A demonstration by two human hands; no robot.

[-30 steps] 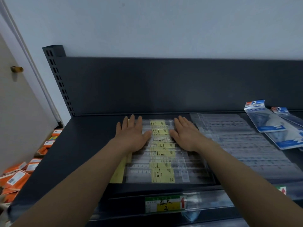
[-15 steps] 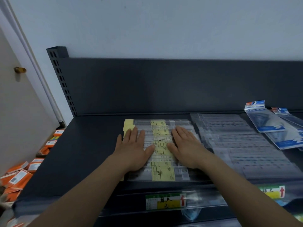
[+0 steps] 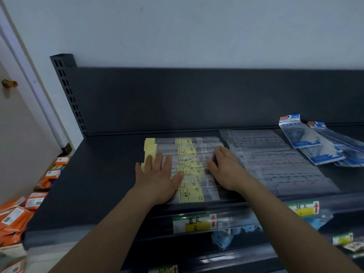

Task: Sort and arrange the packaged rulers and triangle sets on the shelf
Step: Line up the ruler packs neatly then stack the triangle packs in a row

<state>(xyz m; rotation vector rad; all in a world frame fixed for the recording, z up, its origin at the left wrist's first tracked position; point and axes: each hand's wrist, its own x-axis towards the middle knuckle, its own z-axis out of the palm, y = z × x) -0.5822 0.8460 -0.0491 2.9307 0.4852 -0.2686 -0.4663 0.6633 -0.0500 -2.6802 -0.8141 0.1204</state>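
Both our hands are sliding nearer along the packaged rulers [image 3: 189,154], uncovering yellow tabs [image 3: 149,148] at the far left. Our left hand [image 3: 157,178] and right hand [image 3: 226,170] are pressing flat, fingers straight, on these glossy clear sleeves, which are lying mid-shelf [image 3: 98,174]. Their print is blurring past reading. Blue triangle sets [image 3: 315,146] are getting cut off at the right.

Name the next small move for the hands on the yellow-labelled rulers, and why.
Probably shift the left hand to the stack's left edge and nudge it square. Both hands lie flat on the yellow-labelled rulers, the right hand on the right side, but yellow ends stick out unevenly at the left.
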